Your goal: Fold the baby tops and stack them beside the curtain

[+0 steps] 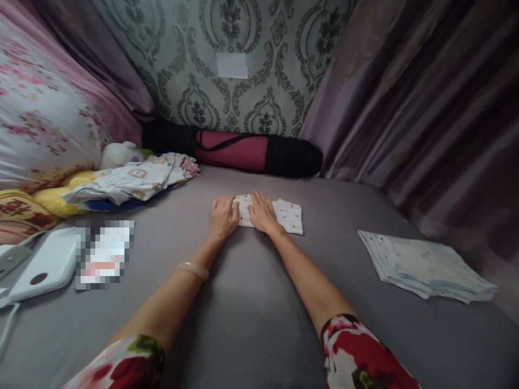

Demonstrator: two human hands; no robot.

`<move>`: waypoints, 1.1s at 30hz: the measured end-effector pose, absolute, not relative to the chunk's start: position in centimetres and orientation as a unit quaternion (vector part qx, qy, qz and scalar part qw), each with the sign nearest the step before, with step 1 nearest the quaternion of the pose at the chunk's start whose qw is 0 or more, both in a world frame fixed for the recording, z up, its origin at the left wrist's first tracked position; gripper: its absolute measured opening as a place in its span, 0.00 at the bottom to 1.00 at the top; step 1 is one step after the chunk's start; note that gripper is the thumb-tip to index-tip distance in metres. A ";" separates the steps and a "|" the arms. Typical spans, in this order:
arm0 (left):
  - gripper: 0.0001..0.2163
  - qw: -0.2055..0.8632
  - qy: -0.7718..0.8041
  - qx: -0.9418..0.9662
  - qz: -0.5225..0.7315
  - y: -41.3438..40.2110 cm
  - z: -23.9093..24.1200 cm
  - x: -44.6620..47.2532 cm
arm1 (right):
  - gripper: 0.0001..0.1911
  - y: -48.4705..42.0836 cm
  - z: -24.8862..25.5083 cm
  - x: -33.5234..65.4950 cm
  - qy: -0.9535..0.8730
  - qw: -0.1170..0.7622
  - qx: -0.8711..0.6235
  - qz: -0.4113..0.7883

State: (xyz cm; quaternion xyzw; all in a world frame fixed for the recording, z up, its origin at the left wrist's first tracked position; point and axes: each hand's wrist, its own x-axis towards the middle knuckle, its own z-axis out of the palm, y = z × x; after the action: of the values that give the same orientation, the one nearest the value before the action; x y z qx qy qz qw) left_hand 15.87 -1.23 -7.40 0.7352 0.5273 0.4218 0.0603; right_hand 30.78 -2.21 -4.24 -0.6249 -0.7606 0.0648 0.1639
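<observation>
A small folded piece of white cloth [290, 215] with a tiny printed pattern lies on the grey bed sheet [251, 281], partly covered by my hands. My right hand [263, 213] rests flat on its middle, fingers spread and pointing away from me. At the cloth's left edge is my left hand [224, 217], its thumb against the fabric and its fingers slightly bent and apart. A pale bangle [193, 270] circles my left wrist. Both hands press down from above, and neither lifts the cloth.
A stack of folded pale cloths [430, 265] lies to the right. Rumpled printed clothing [138, 181] is heaped at the left, near a white power bank [48, 262] with a cable and a pixelated item [106, 255]. A long black-and-maroon bag [235, 150] lies along the wall.
</observation>
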 end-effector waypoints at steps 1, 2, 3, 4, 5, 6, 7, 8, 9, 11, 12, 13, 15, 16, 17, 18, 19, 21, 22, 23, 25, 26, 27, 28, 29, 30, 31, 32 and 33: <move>0.18 0.044 0.497 0.769 0.399 -1.6 -7.3 16.2 | 0.29 -2.8 -4.3 31.7 -0.758 0.151 -0.633 0.053; 0.18 0.032 0.470 0.798 0.375 -1.9 -7.3 16.5 | 0.29 -3.2 -4.4 32.5 -0.754 0.138 -0.641 0.046; 0.19 0.023 0.451 0.820 0.352 -2.0 -7.3 16.7 | 0.29 -3.6 -4.7 33.0 -0.752 0.127 -0.646 0.043; 0.20 0.015 0.441 0.834 0.331 -2.2 -7.3 16.9 | 0.29 -3.9 -4.9 33.4 -0.750 0.118 -0.649 0.044; 0.20 0.008 0.439 0.843 0.311 -2.2 -7.4 17.0 | 0.29 -4.1 -5.3 33.6 -0.749 0.112 -0.652 0.048; 0.21 0.001 0.442 0.848 0.292 -2.1 -7.5 17.0 | 0.29 -4.1 -5.6 33.6 -0.748 0.110 -0.653 0.051; 0.21 -0.003 0.446 0.853 0.272 -2.0 -7.7 17.0 | 0.29 -4.1 -5.9 33.5 -0.746 0.110 -0.654 0.052; 0.20 -0.004 0.448 0.858 0.252 -1.9 -7.8 16.9 | 0.29 -4.1 -6.2 33.5 -0.744 0.113 -0.656 0.052; 0.20 -0.002 0.448 0.863 0.234 -1.8 -7.9 16.8 | 0.29 -4.0 -6.3 33.4 -0.742 0.118 -0.658 0.050; 0.19 0.005 0.444 0.872 0.206 -1.5 -7.8 16.7 | 0.29 -3.7 -6.2 33.5 -0.742 0.125 -0.656 0.059; 0.18 0.008 0.441 0.875 0.197 -1.4 -7.6 16.8 | 0.29 -3.6 -6.0 33.8 -0.745 0.123 -0.651 0.077; 0.17 0.011 0.441 0.877 0.189 -1.3 -7.3 16.9 | 0.29 -3.5 -5.8 34.2 -0.749 0.119 -0.644 0.100; 0.15 0.010 0.448 0.877 0.174 -1.1 -6.5 17.6 | 0.29 -3.4 -5.2 35.2 -0.754 0.117 -0.634 0.128; 0.15 0.007 0.457 0.873 0.170 -1.0 -6.2 18.1 | 0.29 -3.5 -5.0 35.8 -0.753 0.120 -0.634 0.126; 0.15 0.003 0.465 0.869 0.170 -0.9 -6.0 18.7 | 0.29 -3.6 -4.9 36.3 -0.751 0.124 -0.639 0.114; 0.16 0.001 0.470 0.865 0.175 -0.9 -5.9 19.4 | 0.30 -3.8 -4.9 36.7 -0.748 0.126 -0.645 0.097; 0.17 0.003 0.469 0.864 0.181 -0.9 -6.0 20.0 | 0.29 -4.0 -5.1 37.0 -0.747 0.123 -0.648 0.083; 0.19 0.026 0.463 0.866 0.188 -0.9 -6.6 21.1 | 0.29 -4.3 -5.6 37.3 -0.749 0.112 -0.649 0.071; 0.21 0.044 0.461 0.866 0.188 -1.0 -7.0 21.5 | 0.29 -4.5 -5.9 37.3 -0.751 0.107 -0.648 0.069; 0.21 0.061 0.462 0.865 0.187 -1.0 -7.4 21.8 | 0.29 -4.6 -6.2 37.2 -0.752 0.105 -0.647 0.066; 0.23 0.086 0.468 0.860 0.186 -1.0 -8.0 22.1 | 0.29 -4.5 -6.4 37.0 -0.751 0.106 -0.649 0.064; 0.23 0.094 0.471 0.858 0.185 -0.9 -8.2 22.0 | 0.29 -4.5 -6.4 37.0 -0.751 0.105 -0.649 0.066; 0.23 0.103 0.471 0.858 0.178 -0.8 -8.1 22.0 | 0.29 -4.4 -6.3 37.1 -0.751 0.103 -0.648 0.071; 0.23 0.114 0.471 0.859 0.165 -0.6 -8.0 21.8 | 0.29 -4.2 -6.1 37.2 -0.753 0.099 -0.645 0.082; 0.23 0.124 0.470 0.861 0.150 -0.4 -7.8 21.7 | 0.29 -4.1 -5.9 37.5 -0.755 0.094 -0.641 0.095; 0.23 0.128 0.469 0.863 0.136 -0.2 -7.6 21.4 | 0.29 -4.1 -5.7 37.8 -0.757 0.091 -0.639 0.106; 0.23 0.122 0.469 0.865 0.129 0.0 -7.4 21.2 | 0.30 -4.0 -5.6 38.2 -0.756 0.089 -0.639 0.109; 0.23 0.108 0.472 0.866 0.130 0.2 -7.3 20.9 | 0.30 -4.1 -5.5 38.7 -0.753 0.090 -0.644 0.105; 0.23 0.088 0.478 0.863 0.138 0.4 -7.3 20.5 | 0.30 -4.1 -5.5 39.1 -0.748 0.092 -0.650 0.094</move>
State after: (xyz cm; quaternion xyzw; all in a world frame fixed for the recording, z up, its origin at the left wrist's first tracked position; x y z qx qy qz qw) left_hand 20.52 0.43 -7.31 0.8628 0.4783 0.1375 0.0885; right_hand 39.08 -4.14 -5.51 -0.6504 -0.7481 0.0937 0.0923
